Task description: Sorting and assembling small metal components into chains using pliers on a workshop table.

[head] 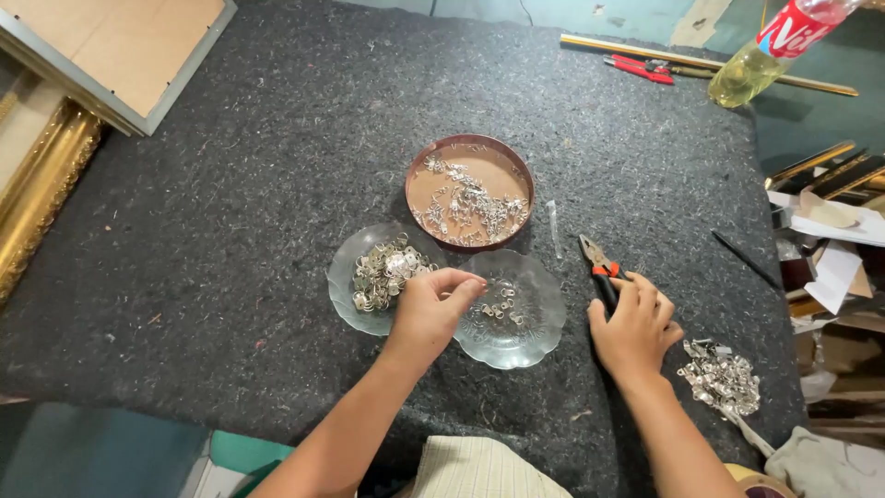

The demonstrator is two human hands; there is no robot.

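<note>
Pinching something too small to make out, the left hand [431, 309] hovers with fingertips drawn together over the seam between two clear glass dishes near the desk's [230, 240] front edge; whether it truly holds a piece I cannot tell. The left dish [348, 277] carries a heap of small silver rings, the right dish [530, 318] only a few loose metal bits, so the pair seem set side by side to keep kinds apart within easy reach. Just behind them, toward the middle of the desk, a round brown tray [415, 184] holds a tangle of similar silver hardware. The right hand [636, 327] rests closed around the handles of pliers [597, 263], whose jaws point away from the person, ready at the working side. Near the desk's front right corner lies another pile of silver fittings [721, 376], close to that hand. A thin clear strip [553, 226] lies between tray and pliers. The desk's dark felt cover likely stops small parts rolling. At the far right edge sit red cutters [641, 67], a long gilt strip [701, 61] and a plastic bottle [765, 51] of yellowish liquid; gilt frames [41, 184] lean at the left.
</note>
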